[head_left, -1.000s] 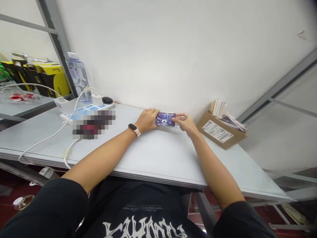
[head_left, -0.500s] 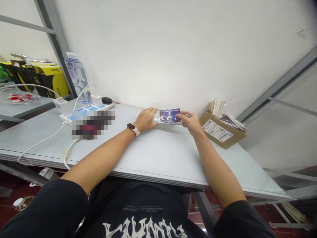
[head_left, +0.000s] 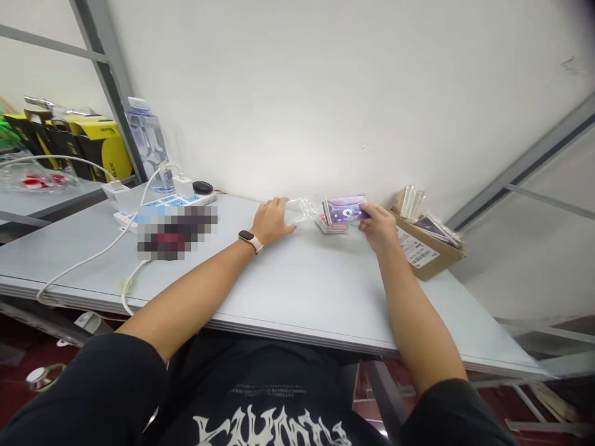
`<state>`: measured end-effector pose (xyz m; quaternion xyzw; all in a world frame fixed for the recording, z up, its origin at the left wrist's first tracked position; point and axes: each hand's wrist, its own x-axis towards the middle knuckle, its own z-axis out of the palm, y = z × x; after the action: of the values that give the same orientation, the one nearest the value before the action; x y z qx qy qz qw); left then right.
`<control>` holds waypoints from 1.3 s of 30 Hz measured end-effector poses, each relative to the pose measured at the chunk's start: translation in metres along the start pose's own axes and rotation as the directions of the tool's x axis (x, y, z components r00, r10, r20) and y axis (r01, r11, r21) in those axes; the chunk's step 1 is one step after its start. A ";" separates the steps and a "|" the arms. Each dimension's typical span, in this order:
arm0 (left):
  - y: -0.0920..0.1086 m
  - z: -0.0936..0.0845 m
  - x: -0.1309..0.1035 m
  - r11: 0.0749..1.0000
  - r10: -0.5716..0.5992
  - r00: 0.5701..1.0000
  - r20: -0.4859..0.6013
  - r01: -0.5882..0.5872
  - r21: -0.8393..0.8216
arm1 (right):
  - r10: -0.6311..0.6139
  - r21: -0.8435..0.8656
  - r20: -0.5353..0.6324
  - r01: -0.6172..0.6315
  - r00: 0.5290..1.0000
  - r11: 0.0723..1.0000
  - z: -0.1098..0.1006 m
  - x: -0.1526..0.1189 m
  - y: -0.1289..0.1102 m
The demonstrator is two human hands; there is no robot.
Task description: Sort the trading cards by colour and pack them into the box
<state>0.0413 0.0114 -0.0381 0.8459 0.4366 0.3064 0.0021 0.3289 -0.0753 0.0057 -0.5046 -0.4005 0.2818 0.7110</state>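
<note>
A clear plastic sleeve (head_left: pixel 303 208) is gripped at its left end by my left hand (head_left: pixel 270 221), which wears a wristband. To its right, my right hand (head_left: pixel 379 227) pinches the right end of a stack of purple cards (head_left: pixel 344 209) with a moon-like white shape on the top one. The cards are out of the sleeve and held slightly above the table. Beneath them, a second stack of cards with red on it (head_left: pixel 333 227) lies on the table.
At the right, a cardboard box (head_left: pixel 421 251) holds several wrapped packs. A power strip (head_left: pixel 171 207) with white cables, a black case (head_left: pixel 202 187) and a large water bottle (head_left: pixel 149 145) are at the left. The wall (head_left: pixel 297 93) rises behind the table (head_left: pixel 297 285).
My right hand has moved right with the purple cards, which have come out of the plastic sleeve. The stack below now shows. My left hand has stayed nearly in place with the sleeve.
</note>
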 end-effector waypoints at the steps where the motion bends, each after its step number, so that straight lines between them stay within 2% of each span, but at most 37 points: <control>1: 0.000 0.000 0.000 0.999 -0.031 1.000 -0.004 0.031 0.016 | 0.008 -0.005 0.014 -0.007 1.000 1.000 0.001 -0.001 0.000; 5: -0.006 0.000 0.002 0.983 -0.174 0.984 -0.045 0.177 0.055 | -0.024 -0.151 0.088 0.037 0.996 0.988 0.011 -0.011 0.002; 8: -0.016 0.004 0.004 0.960 -0.267 0.959 -0.094 0.273 0.062 | -0.146 -0.272 0.167 0.188 0.975 0.944 0.024 -0.020 0.005; 12: -0.026 0.007 0.005 0.952 -0.289 0.951 -0.108 0.298 0.072 | -0.256 -0.351 0.280 0.347 0.925 0.870 0.038 -0.032 0.016; 17: -0.020 0.004 0.003 0.948 -0.296 0.951 -0.086 0.304 0.091 | -0.222 -0.512 0.417 0.429 0.882 0.744 0.046 -0.045 0.026; 23: -0.010 0.000 0.000 0.951 -0.283 0.956 -0.077 0.290 0.111 | -0.111 -0.548 0.524 0.435 0.844 0.714 0.047 -0.046 0.031; 27: -0.008 0.001 0.002 0.986 -0.162 0.982 -0.098 0.166 0.031 | -0.022 -0.515 0.496 0.315 0.868 0.797 0.046 -0.043 0.036; 29: -0.006 0.002 0.004 0.995 -0.055 0.993 -0.108 0.044 -0.095 | -0.022 -0.493 0.468 0.282 0.883 0.823 0.047 -0.043 0.038; 31: -0.003 0.003 0.004 0.962 0.062 0.995 -0.083 -0.082 -0.261 | -0.043 -0.510 0.434 0.285 0.900 0.812 0.050 -0.046 0.039; 33: 0.002 0.003 0.001 0.897 0.185 0.982 -0.025 -0.179 -0.404 | -0.068 -0.542 0.390 0.288 0.918 0.790 0.054 -0.049 0.038; 36: 0.014 0.001 -0.007 0.798 0.369 0.929 0.044 -0.292 -0.527 | -0.106 -0.577 0.314 0.279 0.943 0.768 0.060 -0.053 0.038; 38: 0.022 -0.001 -0.011 0.753 0.425 0.902 0.073 -0.308 -0.581 | -0.130 -0.592 0.273 0.273 0.953 0.759 0.063 -0.055 0.038; 39: 0.025 -0.001 -0.013 0.745 0.421 0.903 0.080 -0.295 -0.598 | -0.139 -0.597 0.260 0.273 0.955 0.755 0.064 -0.056 0.039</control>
<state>0.0536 -0.0139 -0.0373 0.9010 0.1498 0.3267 0.2429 0.2453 -0.0763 -0.0359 -0.6336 -0.5937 0.1015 0.4856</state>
